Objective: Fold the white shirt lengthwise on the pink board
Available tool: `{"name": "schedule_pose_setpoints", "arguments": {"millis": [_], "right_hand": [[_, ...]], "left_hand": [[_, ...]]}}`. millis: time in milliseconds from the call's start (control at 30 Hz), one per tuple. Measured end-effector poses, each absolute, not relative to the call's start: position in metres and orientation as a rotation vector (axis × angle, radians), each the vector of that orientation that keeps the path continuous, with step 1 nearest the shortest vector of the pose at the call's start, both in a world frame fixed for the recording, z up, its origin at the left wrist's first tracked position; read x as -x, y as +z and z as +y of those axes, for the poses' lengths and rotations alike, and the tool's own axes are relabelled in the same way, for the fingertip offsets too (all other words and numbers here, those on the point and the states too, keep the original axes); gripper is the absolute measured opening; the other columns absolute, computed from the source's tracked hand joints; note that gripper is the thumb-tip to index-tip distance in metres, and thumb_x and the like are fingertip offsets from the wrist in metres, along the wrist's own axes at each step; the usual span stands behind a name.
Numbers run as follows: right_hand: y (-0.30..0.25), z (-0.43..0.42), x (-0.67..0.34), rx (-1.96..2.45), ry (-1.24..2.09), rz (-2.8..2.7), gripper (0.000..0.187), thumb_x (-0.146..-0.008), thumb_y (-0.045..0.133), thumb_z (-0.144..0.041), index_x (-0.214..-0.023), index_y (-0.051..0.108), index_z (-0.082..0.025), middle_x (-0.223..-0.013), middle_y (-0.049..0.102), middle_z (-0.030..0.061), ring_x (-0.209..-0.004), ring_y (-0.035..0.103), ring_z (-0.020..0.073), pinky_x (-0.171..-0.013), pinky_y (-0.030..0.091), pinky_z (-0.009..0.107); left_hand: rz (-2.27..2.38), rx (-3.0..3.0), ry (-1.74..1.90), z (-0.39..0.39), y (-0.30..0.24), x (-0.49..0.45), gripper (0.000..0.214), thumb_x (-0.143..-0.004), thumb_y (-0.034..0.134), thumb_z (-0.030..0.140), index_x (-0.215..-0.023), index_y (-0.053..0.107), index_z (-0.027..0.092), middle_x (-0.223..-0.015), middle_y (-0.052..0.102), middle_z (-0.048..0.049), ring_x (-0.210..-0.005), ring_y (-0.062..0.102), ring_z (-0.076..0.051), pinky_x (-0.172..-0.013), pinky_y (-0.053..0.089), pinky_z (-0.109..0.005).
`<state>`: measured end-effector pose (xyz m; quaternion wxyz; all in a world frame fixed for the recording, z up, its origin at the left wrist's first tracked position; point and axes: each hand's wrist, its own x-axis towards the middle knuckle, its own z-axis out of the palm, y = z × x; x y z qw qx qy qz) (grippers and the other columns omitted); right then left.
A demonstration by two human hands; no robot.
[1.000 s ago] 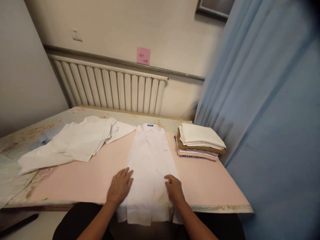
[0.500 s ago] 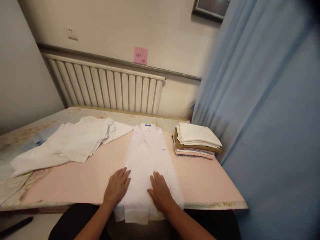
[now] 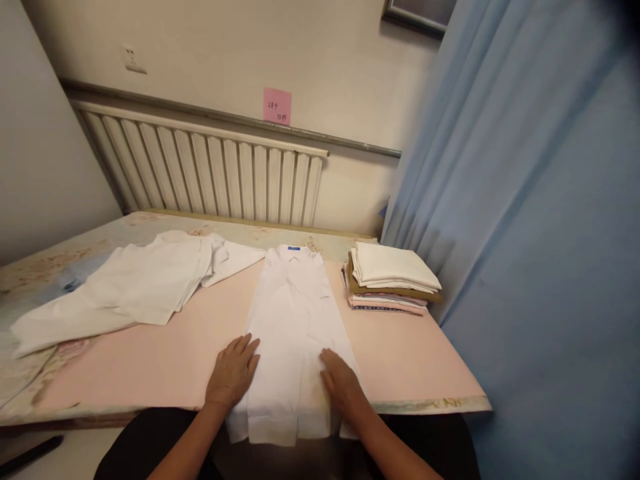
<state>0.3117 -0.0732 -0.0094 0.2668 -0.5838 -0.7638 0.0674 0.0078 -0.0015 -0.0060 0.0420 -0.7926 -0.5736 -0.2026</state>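
Observation:
A white shirt or coat lies lengthwise in front of me, its collar with a blue label at the far end and its hem hanging past the table's near edge. My left hand rests flat on its left edge, fingers stretched out. On the garment's right side lies my right hand, fingers together and slightly bent, thumb apart; it appears to hold nothing. Pink cloth spreads underneath. To the left, more white garments lie loosely over one another.
At the right stands a stack of folded clothes, white on top. A blue curtain hangs along the right side. Behind the flower-patterned table cover are a radiator and a pink note on the wall.
My right hand has slid to the right across the garment, from near its middle to its right side. My left hand stays in place. The view has shifted slightly.

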Motion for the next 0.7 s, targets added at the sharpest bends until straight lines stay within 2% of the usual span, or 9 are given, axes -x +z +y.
{"name": "schedule_pose_setpoints", "arguments": {"millis": [67, 133, 300, 433, 567, 700], "right_hand": [[-0.01, -0.073, -0.328, 1.621, 0.079, -2.007, 0.043, -0.093, 0.039, -0.023, -0.133, 0.052, -0.015, -0.14, 0.05, 0.0123, -0.131, 0.044, 0.0231, -0.109, 0.038, 0.046], [-0.011, -0.075, -0.34, 1.611, -0.014, -2.068, 0.043, -0.092, 0.043, -0.022, -0.132, 0.052, -0.012, -0.141, 0.048, 0.0146, -0.134, 0.04, 0.0257, -0.11, 0.035, 0.049], [-0.02, -0.085, -0.344, 1.541, -0.169, -2.167, 0.046, -0.088, 0.049, -0.018, -0.134, 0.049, -0.014, -0.142, 0.047, 0.0144, -0.137, 0.034, 0.0275, -0.111, 0.031, 0.053], [-0.03, -0.095, -0.336, 1.595, -0.222, -2.053, 0.043, -0.089, 0.044, -0.015, -0.131, 0.052, -0.014, -0.136, 0.053, 0.0138, -0.133, 0.041, 0.0265, -0.109, 0.035, 0.052], [-0.033, -0.109, -0.33, 1.658, -0.251, -1.915, 0.044, -0.083, 0.042, -0.009, -0.123, 0.057, -0.018, -0.125, 0.06, 0.0119, -0.121, 0.051, 0.0268, -0.105, 0.038, 0.051], [-0.016, -0.12, -0.325, 1.757, -0.211, -1.862, 0.042, -0.076, 0.043, -0.003, -0.11, 0.062, -0.019, -0.104, 0.064, 0.0098, -0.098, 0.057, 0.0254, -0.09, 0.045, 0.043]], "left_hand": [[-1.747, 2.424, -0.613, -0.001, -0.007, -0.007, 0.04, -0.091, 0.042, 0.034, -0.126, 0.058, 0.025, -0.136, 0.055, -0.0081, -0.126, 0.045, -0.027, -0.102, 0.037, -0.046], [-1.74, 2.422, -0.61, 0.0, -0.008, -0.007, 0.04, -0.091, 0.042, 0.035, -0.125, 0.059, 0.025, -0.136, 0.055, -0.0078, -0.126, 0.045, -0.027, -0.102, 0.037, -0.046], [-1.733, 2.428, -0.618, 0.002, -0.01, -0.006, 0.04, -0.091, 0.041, 0.035, -0.125, 0.059, 0.025, -0.136, 0.055, -0.0072, -0.125, 0.045, -0.027, -0.101, 0.038, -0.046], [-1.741, 2.426, -0.623, 0.002, -0.01, -0.006, 0.041, -0.09, 0.041, 0.036, -0.126, 0.058, 0.026, -0.136, 0.055, -0.0067, -0.125, 0.045, -0.027, -0.101, 0.038, -0.046], [-1.752, 2.429, -0.632, 0.002, -0.009, -0.006, 0.041, -0.09, 0.042, 0.035, -0.126, 0.059, 0.026, -0.136, 0.055, -0.0063, -0.125, 0.046, -0.027, -0.101, 0.038, -0.046], [-1.755, 2.426, -0.63, 0.002, -0.008, -0.006, 0.04, -0.09, 0.042, 0.034, -0.124, 0.06, 0.026, -0.135, 0.056, -0.0071, -0.125, 0.046, -0.028, -0.1, 0.039, -0.047]]}}
